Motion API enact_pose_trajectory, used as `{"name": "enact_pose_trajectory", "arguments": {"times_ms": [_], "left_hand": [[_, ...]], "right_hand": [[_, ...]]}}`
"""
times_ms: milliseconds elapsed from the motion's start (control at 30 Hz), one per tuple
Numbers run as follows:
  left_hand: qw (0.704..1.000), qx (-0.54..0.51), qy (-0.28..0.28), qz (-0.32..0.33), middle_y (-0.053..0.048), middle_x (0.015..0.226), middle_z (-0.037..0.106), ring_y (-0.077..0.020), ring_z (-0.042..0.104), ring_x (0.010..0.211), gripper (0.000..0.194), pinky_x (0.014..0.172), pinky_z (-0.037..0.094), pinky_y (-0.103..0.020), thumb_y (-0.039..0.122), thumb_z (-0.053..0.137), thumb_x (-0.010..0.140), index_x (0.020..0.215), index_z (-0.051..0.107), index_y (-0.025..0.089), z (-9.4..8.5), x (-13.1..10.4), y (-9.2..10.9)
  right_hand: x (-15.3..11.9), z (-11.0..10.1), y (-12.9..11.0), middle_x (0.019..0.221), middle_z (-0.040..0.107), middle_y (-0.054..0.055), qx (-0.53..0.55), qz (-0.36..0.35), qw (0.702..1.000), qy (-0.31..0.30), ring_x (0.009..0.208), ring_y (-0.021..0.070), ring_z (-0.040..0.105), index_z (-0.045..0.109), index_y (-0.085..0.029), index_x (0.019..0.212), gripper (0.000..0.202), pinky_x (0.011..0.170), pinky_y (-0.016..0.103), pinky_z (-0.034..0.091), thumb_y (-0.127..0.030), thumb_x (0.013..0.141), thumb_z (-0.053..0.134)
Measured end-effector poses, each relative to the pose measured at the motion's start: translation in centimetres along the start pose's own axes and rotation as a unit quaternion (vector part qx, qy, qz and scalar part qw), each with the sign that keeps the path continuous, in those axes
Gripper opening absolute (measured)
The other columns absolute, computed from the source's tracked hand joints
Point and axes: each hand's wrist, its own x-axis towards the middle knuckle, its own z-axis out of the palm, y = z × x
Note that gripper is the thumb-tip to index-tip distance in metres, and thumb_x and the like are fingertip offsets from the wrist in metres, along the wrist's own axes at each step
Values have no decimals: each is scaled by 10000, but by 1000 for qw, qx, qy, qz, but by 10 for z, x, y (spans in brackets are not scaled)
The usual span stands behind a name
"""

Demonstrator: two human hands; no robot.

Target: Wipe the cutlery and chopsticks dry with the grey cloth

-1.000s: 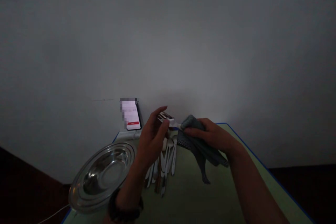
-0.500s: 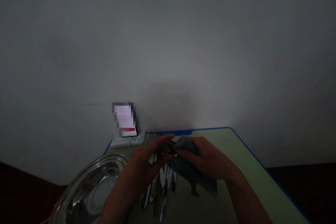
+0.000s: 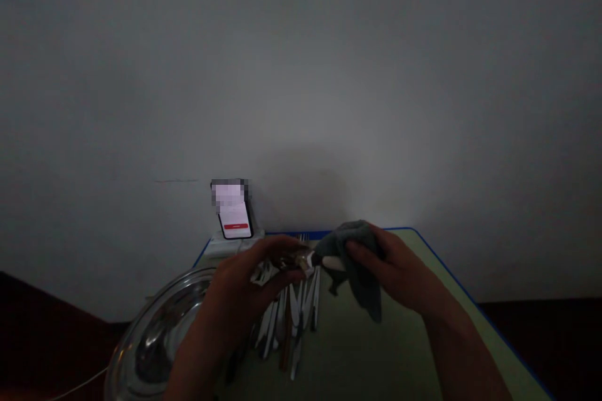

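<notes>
My left hand is closed around a small shiny metal piece, too dark and blurred to name. To its right, my right hand grips a grey-green cloth, whose loose end hangs down. A pale finger or handle-like shape shows between cloth and metal; I cannot tell which. Beneath and between my hands, several pieces of cutlery, with knife blades and fork tines visible, lie on the pale green table.
A large shiny metal basin stands at the lower left. A lit phone leans near the wall behind a white power strip. The table has a blue edge, and a grey wall rises behind.
My right hand and the cloth have moved right and slightly up, away from my left hand, uncovering the metal piece. The view has shifted a little.
</notes>
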Motion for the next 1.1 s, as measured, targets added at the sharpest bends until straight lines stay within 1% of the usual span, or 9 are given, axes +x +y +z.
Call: {"name": "enact_pose_trajectory", "arguments": {"times_ms": [133, 233, 400, 600, 767, 900, 933, 1067, 1100], "left_hand": [[1000, 1, -15, -11, 32, 838, 725, -143, 689, 736, 231, 646, 539, -208, 320, 671, 760, 974, 618, 252, 2, -1, 11], [999, 1, -27, -18, 56, 866, 721, -117, 684, 765, 273, 679, 525, -184, 252, 685, 753, 1012, 601, 270, 3, -1, 14], [999, 27, 15, -12, 68, 856, 720, -119, 686, 764, 320, 679, 530, -189, 262, 701, 738, 1029, 568, 293, 1, -2, 11], [996, 19, 75, -49, 66, 878, 717, -130, 690, 769, 314, 727, 549, -212, 297, 707, 727, 1006, 561, 303, 1, -5, 13], [993, -12, 95, -69, 59, 880, 716, -137, 694, 760, 311, 696, 562, -206, 333, 704, 723, 1001, 567, 303, 0, -8, 16], [994, -15, 88, -68, 57, 846, 717, -140, 695, 753, 293, 698, 562, -210, 333, 713, 713, 965, 571, 283, 1, -6, 16], [994, -12, 81, -66, 55, 844, 718, -141, 695, 753, 292, 705, 562, -215, 330, 714, 713, 963, 573, 278, 1, -5, 16], [998, -2, 45, -54, 48, 852, 721, -142, 695, 745, 301, 705, 559, -225, 304, 713, 716, 987, 586, 269, 5, -2, 11], [998, -7, 38, -54, 47, 858, 722, -141, 695, 750, 303, 704, 558, -224, 292, 709, 720, 996, 587, 268, 7, -1, 9]], "right_hand": [[-5, 2, -8, 945, 583, 47, 8, -10, 997, 79, 838, 170, 574, 524, -215, 1032, 328, 768, 334, 481, -467, 882, 377], [-13, 11, -18, 1132, 500, 55, 15, -13, 999, 42, 986, 171, 551, 437, -276, 1216, 383, 898, 371, 446, -456, 915, 283], [-21, 21, -27, 1362, 385, 55, -24, -12, 999, -34, 1277, 224, 337, 296, -319, 1348, 474, 1062, 476, 259, -478, 902, 317], [-14, 14, -23, 1176, 559, 44, -54, -55, 990, 118, 1077, 191, 515, 456, -287, 1197, 322, 937, 422, 404, -384, 892, 423], [-13, 14, -28, 1040, 605, 2, -61, -154, 983, 84, 974, 142, 546, 583, -288, 1046, 213, 865, 333, 434, -249, 902, 432], [-15, 16, -33, 1064, 560, 15, -73, -192, 966, 153, 981, 128, 534, 603, -275, 1034, 213, 842, 282, 437, -222, 890, 455], [-16, 15, -33, 1089, 547, 20, -79, -193, 968, 137, 1000, 126, 527, 596, -276, 1054, 231, 853, 279, 433, -213, 895, 441], [-15, 14, -28, 1192, 548, 38, -98, -141, 984, -49, 1077, 143, 512, 482, -260, 1218, 318, 925, 317, 403, -237, 915, 390], [-14, 14, -26, 1191, 562, 48, -99, -120, 986, -64, 1075, 152, 520, 462, -239, 1235, 327, 928, 331, 401, -269, 919, 383]]}}
